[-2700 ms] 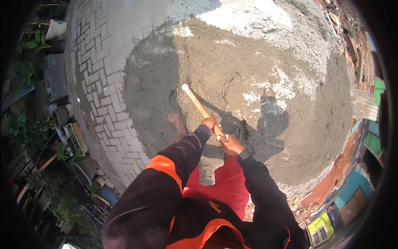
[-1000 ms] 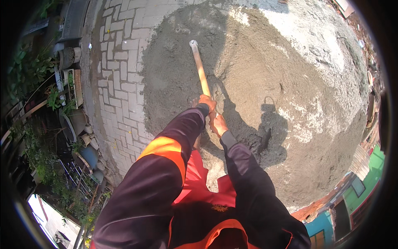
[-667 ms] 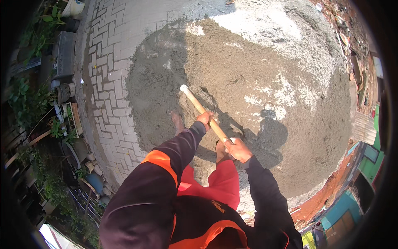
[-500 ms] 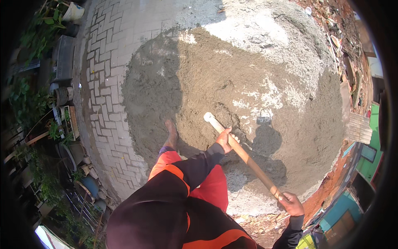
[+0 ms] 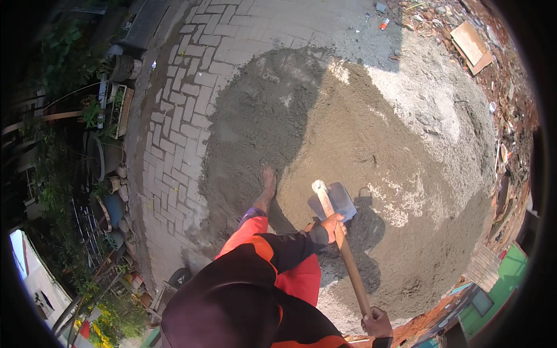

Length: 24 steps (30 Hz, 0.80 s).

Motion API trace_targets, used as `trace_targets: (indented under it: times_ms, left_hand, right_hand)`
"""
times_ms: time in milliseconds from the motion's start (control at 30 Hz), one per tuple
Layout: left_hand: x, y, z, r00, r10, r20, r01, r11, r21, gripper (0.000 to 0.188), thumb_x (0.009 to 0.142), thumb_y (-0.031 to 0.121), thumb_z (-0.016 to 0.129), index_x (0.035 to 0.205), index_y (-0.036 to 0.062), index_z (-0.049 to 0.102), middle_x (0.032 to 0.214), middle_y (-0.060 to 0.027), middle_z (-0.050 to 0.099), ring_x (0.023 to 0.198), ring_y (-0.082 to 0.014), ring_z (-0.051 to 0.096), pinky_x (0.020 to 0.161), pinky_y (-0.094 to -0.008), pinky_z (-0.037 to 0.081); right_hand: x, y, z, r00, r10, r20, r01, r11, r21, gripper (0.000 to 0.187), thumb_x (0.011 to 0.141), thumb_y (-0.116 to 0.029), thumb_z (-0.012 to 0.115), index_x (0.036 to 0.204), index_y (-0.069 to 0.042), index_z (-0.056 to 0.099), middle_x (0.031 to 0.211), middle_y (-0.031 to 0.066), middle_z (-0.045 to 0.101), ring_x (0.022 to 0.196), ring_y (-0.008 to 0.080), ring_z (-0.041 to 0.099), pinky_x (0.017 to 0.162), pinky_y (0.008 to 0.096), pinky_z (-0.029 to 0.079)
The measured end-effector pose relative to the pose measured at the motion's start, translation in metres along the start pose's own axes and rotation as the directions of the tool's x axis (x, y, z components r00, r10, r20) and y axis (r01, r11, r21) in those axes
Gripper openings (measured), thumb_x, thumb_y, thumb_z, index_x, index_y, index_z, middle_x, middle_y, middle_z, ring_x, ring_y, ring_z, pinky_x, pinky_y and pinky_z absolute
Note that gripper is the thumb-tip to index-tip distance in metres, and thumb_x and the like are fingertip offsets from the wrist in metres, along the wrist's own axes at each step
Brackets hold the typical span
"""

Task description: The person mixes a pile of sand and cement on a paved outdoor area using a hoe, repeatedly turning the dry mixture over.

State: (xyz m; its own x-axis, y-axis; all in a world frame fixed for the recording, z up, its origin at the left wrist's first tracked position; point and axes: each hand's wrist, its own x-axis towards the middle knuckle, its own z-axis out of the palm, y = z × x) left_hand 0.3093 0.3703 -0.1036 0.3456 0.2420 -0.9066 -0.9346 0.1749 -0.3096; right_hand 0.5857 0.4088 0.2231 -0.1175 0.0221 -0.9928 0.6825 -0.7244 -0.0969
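Observation:
I hold a hoe by its long wooden handle (image 5: 351,269), which slants from upper left to lower right. My left hand (image 5: 332,227) is wrapped round it just below the head, and my right hand (image 5: 377,323) grips the lower end. The grey metal blade (image 5: 341,200) shows beside the handle's pale, crusted tip. Beneath it spreads a wide bed of damp grey-brown mortar or concrete mix (image 5: 342,145). Whether the blade touches the mix I cannot tell. My bare foot (image 5: 268,184) stands in the mix, left of the hoe.
Paving bricks (image 5: 177,127) run along the left, with pots (image 5: 122,68) and plants beyond them. Paler, drier material (image 5: 435,98) covers the mix at upper right. Rubble and a flat board (image 5: 471,46) lie at the far right. A corrugated piece (image 5: 483,267) borders the right edge.
The hoe's blade, hidden earlier, now shows above the mix. The handle stands steeper, and my right hand has come in toward my body. The whole view has shifted.

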Motion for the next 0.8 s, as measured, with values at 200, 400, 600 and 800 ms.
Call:
trace_targets:
  times_ms: [200,400,600,800]
  left_hand:
    - [-0.060,0.347,-0.007,0.814,0.579,-0.050,-0.576,0.815,0.070,0.023,0.084,0.017,0.067,0.090,0.0108,0.046,0.069,-0.0044,0.048,0.053,-0.0188,0.051,0.047,-0.0379,0.048]
    - [-0.083,0.554,-0.051,0.480,0.876,-0.043,-0.790,0.453,0.414,0.032,0.085,0.019,0.068,0.100,-0.0015,0.048,0.077,-0.0090,0.054,0.057,-0.0204,0.058,0.050,-0.0365,0.052]
    - [-0.070,0.630,-0.029,0.582,0.813,0.017,-0.447,0.302,0.842,0.046,0.083,0.020,0.067,0.111,-0.0137,0.051,0.094,-0.0208,0.063,0.071,-0.0279,0.066,0.060,-0.0380,0.056]
    - [-0.060,0.564,-0.085,0.684,0.721,-0.114,0.002,0.154,0.988,0.071,0.081,0.020,0.064,0.129,-0.0179,0.029,0.106,-0.0253,0.062,0.094,-0.0288,0.067,0.074,-0.0342,0.057]
  right_hand:
    - [0.274,-0.228,0.239,0.869,-0.457,0.192,0.495,0.824,-0.276,0.036,0.091,-0.036,0.064,0.097,-0.002,0.054,0.064,0.0034,0.055,0.054,0.0093,0.054,0.050,0.0281,0.043]
    - [0.506,-0.437,0.440,0.638,-0.721,0.270,0.748,0.496,-0.441,0.048,0.096,-0.042,0.047,0.110,0.003,0.052,0.095,0.0275,0.062,0.093,0.0441,0.061,0.081,0.0485,0.045]
    - [0.589,-0.511,0.486,0.596,-0.801,0.053,0.731,0.514,-0.448,0.036,0.100,-0.035,0.043,0.096,-0.001,0.054,0.068,0.0025,0.053,0.054,0.0135,0.051,0.049,0.0315,0.041]
    - [0.523,-0.418,0.484,0.864,-0.462,0.200,0.480,0.876,-0.054,0.039,0.100,-0.035,0.044,0.098,0.000,0.061,0.067,0.0017,0.053,0.052,0.0128,0.049,0.044,0.0299,0.038]
